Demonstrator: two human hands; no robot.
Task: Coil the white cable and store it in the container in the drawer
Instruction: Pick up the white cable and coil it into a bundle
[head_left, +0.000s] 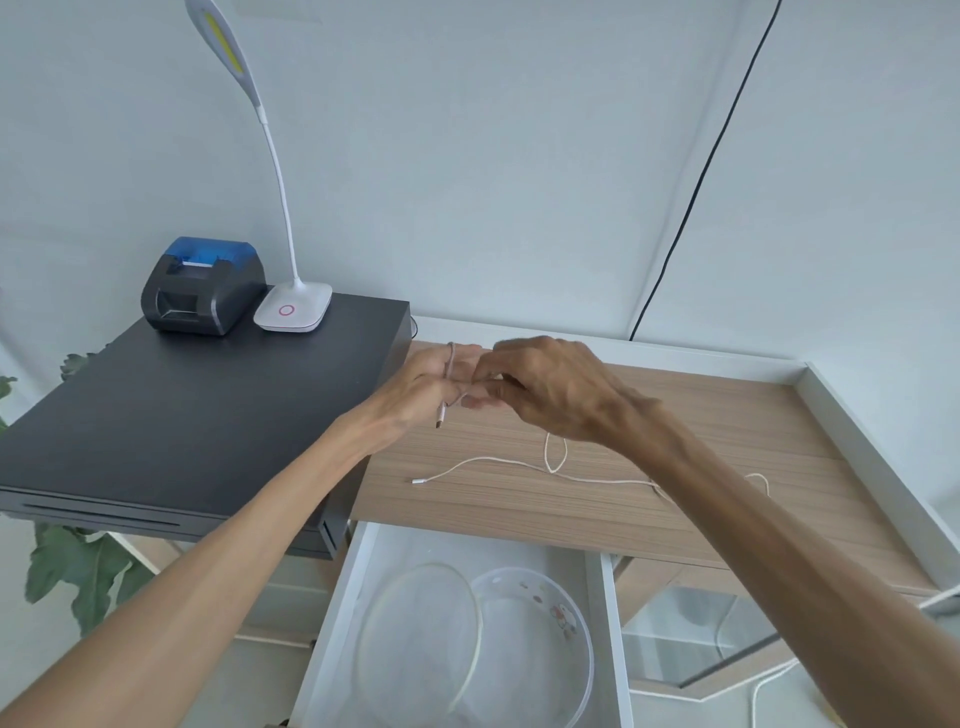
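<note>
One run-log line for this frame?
stage: coiling | thin white cable: looped on left hand, rest on desk | right hand: wrapping | round clear container: empty

No legible text, brand, number or label on any item. Sole sign: a pink-red ring printed on the white lamp base (293, 307), with no lettering beside it. Printer (203, 285): no readable marking on its dark body or blue lid. Bowl (540, 639) in the drawer: small coloured motifs on the inner wall, pictorial only and too small to make out; no words.
</note>
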